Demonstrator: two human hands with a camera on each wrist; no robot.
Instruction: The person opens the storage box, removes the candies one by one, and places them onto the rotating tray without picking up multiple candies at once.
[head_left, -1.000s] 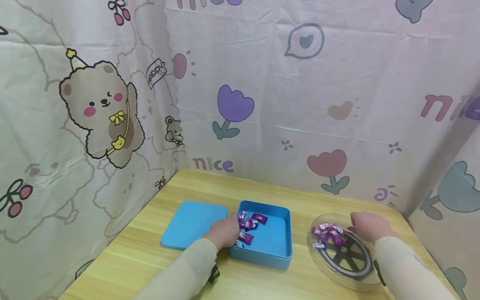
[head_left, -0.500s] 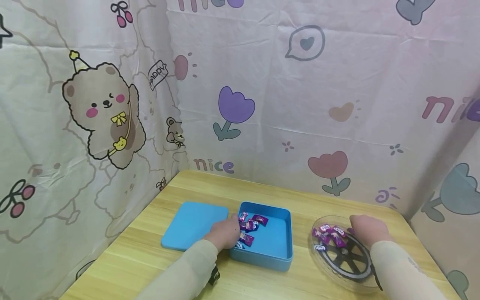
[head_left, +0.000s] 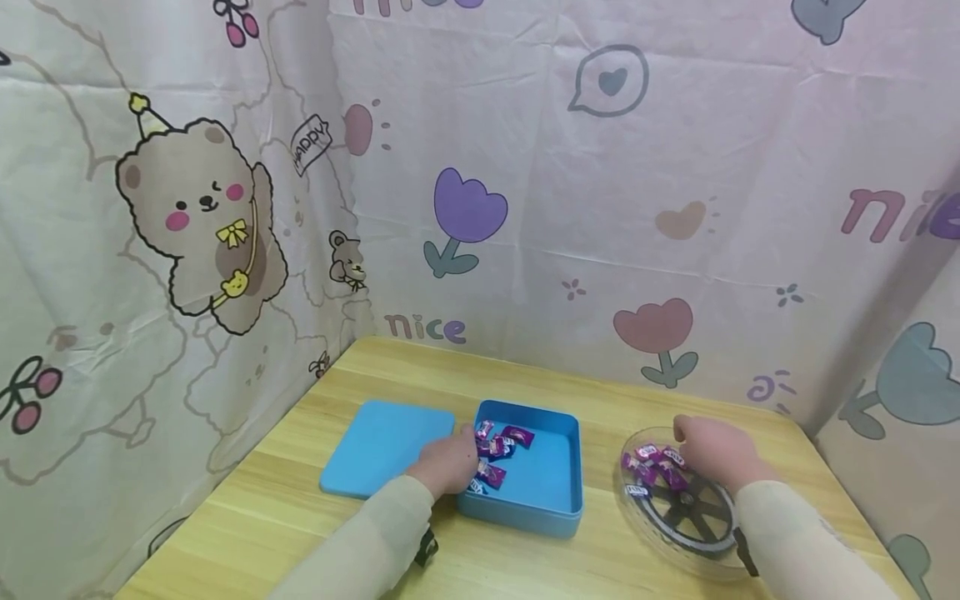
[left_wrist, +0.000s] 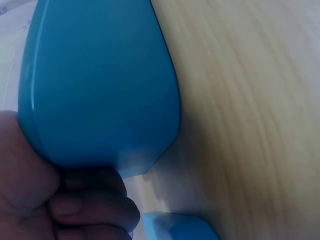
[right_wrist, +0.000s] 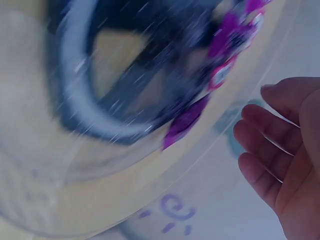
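Note:
In the head view, my left hand [head_left: 448, 462] grips the left wall of an open blue box [head_left: 525, 523]. In the left wrist view, curled fingers [left_wrist: 95, 206] and the thumb meet the box's edge. Several purple-wrapped candies [head_left: 491, 475] lie in the box's left part. To the right, my right hand [head_left: 716, 450] hovers over the far right side of a round clear tray [head_left: 637, 532] with several purple candies [head_left: 670, 475]. In the right wrist view, my right fingers are loosely bent, apart from a purple candy [right_wrist: 187, 122], and hold nothing.
A flat blue lid [head_left: 386, 448] lies left of the box on the wooden table [head_left: 427, 367]. A black spoked wheel shape [head_left: 701, 546] shows through the clear tray. Patterned cloth [head_left: 555, 183] stands behind and to the left of the table.
My right hand has shifted left over the tray, covering the purple candy at its fingertips in the head view. My left hand stays on the box wall.

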